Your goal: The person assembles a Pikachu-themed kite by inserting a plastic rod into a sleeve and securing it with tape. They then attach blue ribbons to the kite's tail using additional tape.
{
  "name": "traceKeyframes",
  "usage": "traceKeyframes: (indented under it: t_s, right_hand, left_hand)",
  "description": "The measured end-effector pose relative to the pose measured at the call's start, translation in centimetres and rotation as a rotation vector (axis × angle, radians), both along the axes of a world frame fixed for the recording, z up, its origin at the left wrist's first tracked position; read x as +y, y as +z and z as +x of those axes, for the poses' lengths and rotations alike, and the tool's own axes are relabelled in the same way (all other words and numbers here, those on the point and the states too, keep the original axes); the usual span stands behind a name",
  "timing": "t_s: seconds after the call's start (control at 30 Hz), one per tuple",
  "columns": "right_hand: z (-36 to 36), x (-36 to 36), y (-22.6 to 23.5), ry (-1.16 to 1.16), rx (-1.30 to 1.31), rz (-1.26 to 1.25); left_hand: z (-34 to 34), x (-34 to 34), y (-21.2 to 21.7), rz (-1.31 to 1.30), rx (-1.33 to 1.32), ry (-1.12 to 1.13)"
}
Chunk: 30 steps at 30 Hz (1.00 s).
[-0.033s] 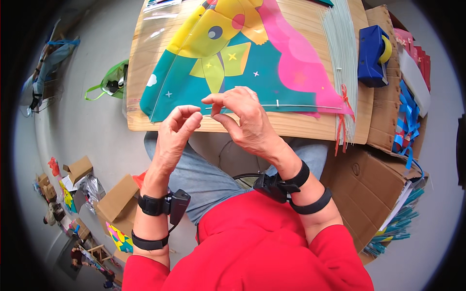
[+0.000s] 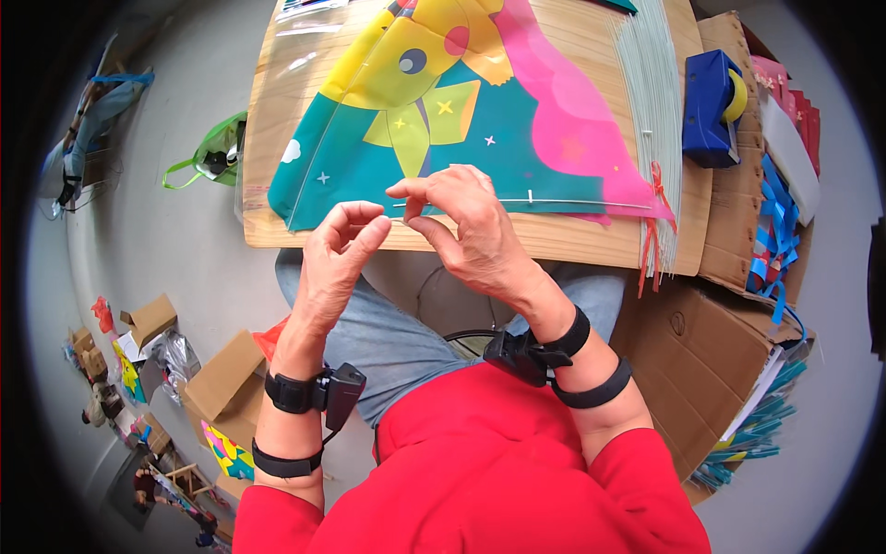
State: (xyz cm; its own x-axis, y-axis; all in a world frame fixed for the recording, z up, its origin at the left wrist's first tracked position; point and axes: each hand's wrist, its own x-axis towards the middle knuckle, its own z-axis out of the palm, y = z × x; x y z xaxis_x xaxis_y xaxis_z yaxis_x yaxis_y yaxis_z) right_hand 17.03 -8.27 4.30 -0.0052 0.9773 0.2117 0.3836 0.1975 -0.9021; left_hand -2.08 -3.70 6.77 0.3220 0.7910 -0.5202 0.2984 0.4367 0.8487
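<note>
Facing each other at the near edge of the wooden table point(image 2: 577, 245), the left hand point(image 2: 334, 258) and the right hand point(image 2: 475, 231) each present thumb and forefinger at a narrow setting; whether either pair grips a small piece cannot be told. The printed sheet point(image 2: 452, 138) lies on the table directly beyond both hands. A thin white rod point(image 2: 581, 202) runs along its near border, extending rightward from the right hand. Farther right of that hand lies a bundle of pale rods point(image 2: 651, 102), followed outward by a blue tape dispenser point(image 2: 705, 111). Well left of the left hand sits a green bag point(image 2: 220, 146).
</note>
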Motion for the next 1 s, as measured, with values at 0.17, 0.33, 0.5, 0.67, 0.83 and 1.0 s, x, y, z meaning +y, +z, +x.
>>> traceKeyframes:
  t_s: [0.17, 0.33, 0.5, 0.67, 0.83, 1.0]
  right_hand:
    - [-0.5, 0.0, -0.3, -0.015, 0.012, 0.033]
    - [-0.7, -0.1, -0.5, -0.017, 0.003, 0.037]
    - [-0.5, -0.3, -0.5, 0.020, -0.019, -0.030]
    - [-0.4, -0.2, -0.7, 0.002, 0.003, -0.033]
    - [-0.5, 0.0, -0.8, 0.041, -0.012, -0.035]
    - [-0.7, 0.1, -1.2, 0.021, 0.033, -0.043]
  left_hand:
    - [1.0, -0.8, 0.7, 0.066, 0.025, 0.034]
    - [1.1, -1.0, 0.2, 0.074, 0.016, 0.056]
    - [0.3, -0.7, -0.2, 0.118, 0.104, 0.047]
    - [0.7, -0.8, 0.2, 0.130, 0.058, 0.053]
    - [0.6, -1.1, -0.5, 0.086, -0.029, -0.069]
    - [0.2, -1.3, -1.2, 0.065, 0.008, -0.016]
